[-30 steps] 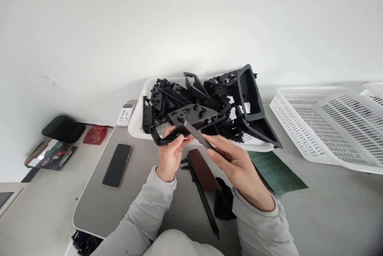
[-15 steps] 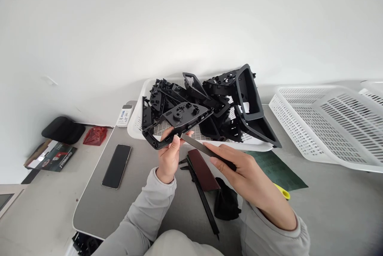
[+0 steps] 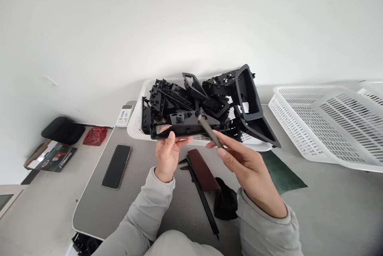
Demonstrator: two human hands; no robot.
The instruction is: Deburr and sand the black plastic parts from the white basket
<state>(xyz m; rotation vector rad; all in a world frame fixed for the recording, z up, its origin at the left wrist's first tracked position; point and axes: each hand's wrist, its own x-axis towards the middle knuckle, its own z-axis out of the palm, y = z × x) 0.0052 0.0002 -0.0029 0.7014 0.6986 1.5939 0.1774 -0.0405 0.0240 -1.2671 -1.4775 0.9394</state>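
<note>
Your left hand (image 3: 167, 156) pinches a black plastic frame part (image 3: 185, 125) by its near edge, holding it level in front of the white basket (image 3: 136, 122), probably so that edge faces the tool. Your right hand (image 3: 248, 168) grips a flat grey file (image 3: 209, 131), fingers closed along its handle end, its tip touching or just short of the part. At six o'clock of both hands lie a dark red strip (image 3: 203, 168) and a black bar (image 3: 205, 204) on the tabletop (image 3: 98, 204). Open room lies at nine o'clock, by the phone (image 3: 116, 166).
</note>
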